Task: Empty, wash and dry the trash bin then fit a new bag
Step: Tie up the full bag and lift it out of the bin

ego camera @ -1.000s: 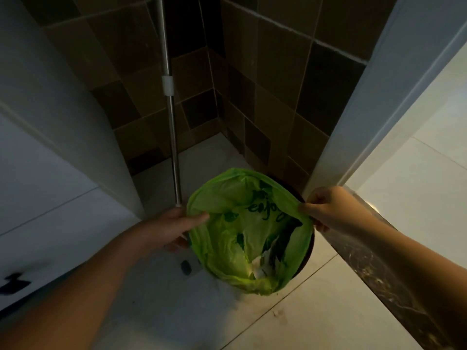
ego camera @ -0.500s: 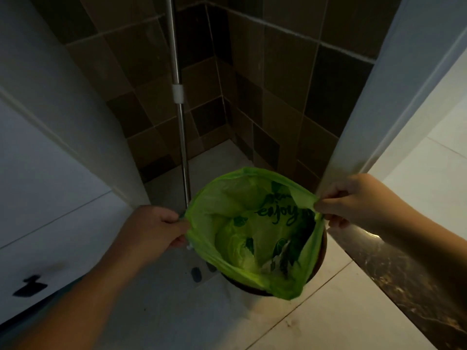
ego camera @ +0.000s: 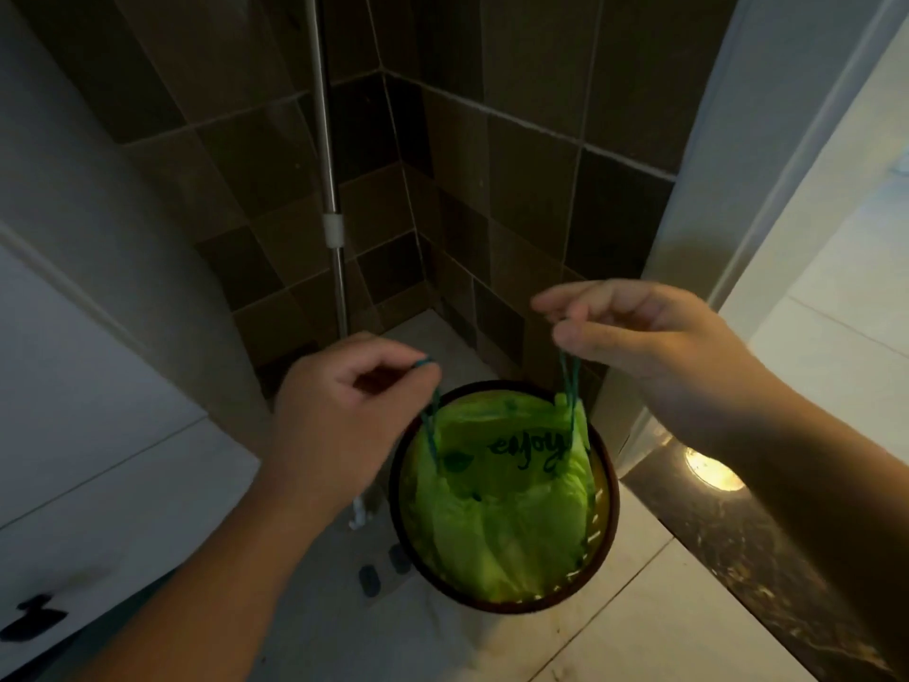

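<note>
Trash bin [ego camera: 607,514] on floor, corner by door frame [ego camera: 698,199]; green bag [ego camera: 506,514] now off rim, gathered inside. Left hand [ego camera: 344,415] and right hand [ego camera: 654,337] fingers pinch drawstrings [ego camera: 569,386], raised higher than before.

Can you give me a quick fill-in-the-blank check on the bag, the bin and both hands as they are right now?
1. The left hand and right hand each pinch a dark green ____ of the bag.
2. The bag is coloured ____.
3. The bag sits inside a round ____ with a dark rim.
4. The word printed on the bag reads ____.

Missing words: drawstring; green; bin; enjoy
</note>
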